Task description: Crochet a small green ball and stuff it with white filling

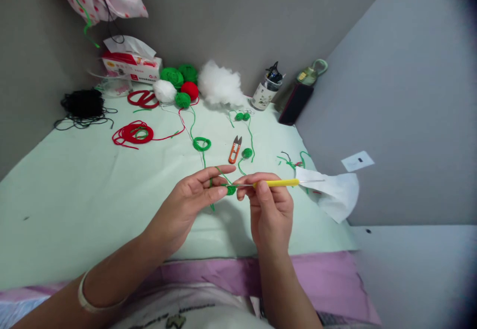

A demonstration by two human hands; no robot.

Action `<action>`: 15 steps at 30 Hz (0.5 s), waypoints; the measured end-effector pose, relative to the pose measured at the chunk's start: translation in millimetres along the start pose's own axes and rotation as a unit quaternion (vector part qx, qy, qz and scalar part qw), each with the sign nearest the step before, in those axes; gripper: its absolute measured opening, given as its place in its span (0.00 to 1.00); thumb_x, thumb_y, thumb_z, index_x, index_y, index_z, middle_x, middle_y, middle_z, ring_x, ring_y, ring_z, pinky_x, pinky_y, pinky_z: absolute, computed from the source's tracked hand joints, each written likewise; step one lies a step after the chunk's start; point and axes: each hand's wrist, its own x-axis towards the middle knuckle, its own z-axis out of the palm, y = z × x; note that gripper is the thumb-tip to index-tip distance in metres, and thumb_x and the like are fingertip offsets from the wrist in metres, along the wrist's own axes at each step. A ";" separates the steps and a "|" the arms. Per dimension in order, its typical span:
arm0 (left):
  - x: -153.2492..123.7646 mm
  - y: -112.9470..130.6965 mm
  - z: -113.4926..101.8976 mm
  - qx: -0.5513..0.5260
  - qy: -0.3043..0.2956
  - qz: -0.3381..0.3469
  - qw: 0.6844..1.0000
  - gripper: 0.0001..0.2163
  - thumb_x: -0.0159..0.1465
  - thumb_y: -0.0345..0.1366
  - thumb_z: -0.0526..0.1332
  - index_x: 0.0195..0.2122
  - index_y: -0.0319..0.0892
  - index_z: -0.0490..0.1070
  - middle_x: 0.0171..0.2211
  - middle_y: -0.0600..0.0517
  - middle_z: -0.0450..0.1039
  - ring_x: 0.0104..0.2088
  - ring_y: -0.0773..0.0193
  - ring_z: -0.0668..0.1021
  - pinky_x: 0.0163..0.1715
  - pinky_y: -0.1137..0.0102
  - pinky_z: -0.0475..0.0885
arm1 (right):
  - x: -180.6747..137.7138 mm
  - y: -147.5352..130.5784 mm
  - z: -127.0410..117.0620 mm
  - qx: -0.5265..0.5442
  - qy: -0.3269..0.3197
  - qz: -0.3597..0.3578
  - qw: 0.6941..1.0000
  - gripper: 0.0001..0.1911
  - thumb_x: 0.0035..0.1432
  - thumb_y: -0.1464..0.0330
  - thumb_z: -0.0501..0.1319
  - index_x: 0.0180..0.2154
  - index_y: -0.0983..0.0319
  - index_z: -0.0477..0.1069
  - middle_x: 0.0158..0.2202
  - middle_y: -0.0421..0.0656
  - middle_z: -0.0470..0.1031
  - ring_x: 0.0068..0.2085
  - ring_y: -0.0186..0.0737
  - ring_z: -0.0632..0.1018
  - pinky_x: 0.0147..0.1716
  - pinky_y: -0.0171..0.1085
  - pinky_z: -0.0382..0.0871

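Note:
My left hand (197,195) pinches a small green crocheted piece (231,190), with green yarn (203,156) looped over its forefinger and trailing back across the table. My right hand (268,205) grips a crochet hook with a yellow handle (278,183), its metal tip pointing left into the green piece. Both hands are held together just above the pale green table (74,195), near its front middle.
Orange thread snips (234,149) lie just beyond my hands, near small green crocheted bits (246,153). Yarn balls (179,88), white stuffing (219,85), a tissue box (132,65), black yarn (82,104) and red yarn (134,133) sit further back. White paper (335,192) hangs off the right edge.

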 end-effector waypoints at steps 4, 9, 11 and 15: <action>-1.6 2.6 -1.5 0.022 0.016 0.010 1.000 0.16 0.62 0.38 0.73 0.52 0.51 0.83 0.39 0.52 0.77 0.44 0.60 0.74 0.46 0.66 0.66 | -2.2 -6.3 1.1 -0.040 -0.010 -0.025 0.999 0.10 0.74 0.67 0.60 0.41 0.57 0.80 0.37 0.41 0.85 0.33 0.34 0.82 0.34 0.36 0.79; -4.4 -1.1 2.4 0.117 0.077 0.108 0.984 0.16 0.63 0.32 0.73 0.51 0.56 0.84 0.35 0.57 0.73 0.39 0.65 0.71 0.45 0.70 0.66 | -10.6 -5.2 2.6 -0.270 -0.056 -0.212 0.938 0.13 0.72 0.75 0.57 0.50 0.56 0.77 0.42 0.44 0.84 0.39 0.39 0.84 0.39 0.40 0.81; -4.4 -4.2 4.6 0.111 0.090 0.126 0.982 0.18 0.62 0.31 0.73 0.53 0.57 0.83 0.34 0.58 0.72 0.39 0.66 0.71 0.47 0.71 0.66 | -13.1 0.6 2.7 -0.369 -0.075 -0.305 0.875 0.16 0.70 0.77 0.59 0.54 0.57 0.76 0.43 0.47 0.83 0.43 0.42 0.84 0.40 0.42 0.82; 0.0 -5.5 2.7 -0.050 0.009 0.005 0.999 0.22 0.61 0.37 0.75 0.57 0.52 0.81 0.34 0.56 0.74 0.38 0.66 0.74 0.46 0.70 0.68 | -12.4 7.2 2.3 -0.431 -0.034 -0.360 0.827 0.17 0.68 0.77 0.62 0.52 0.55 0.80 0.45 0.48 0.82 0.45 0.44 0.83 0.40 0.42 0.81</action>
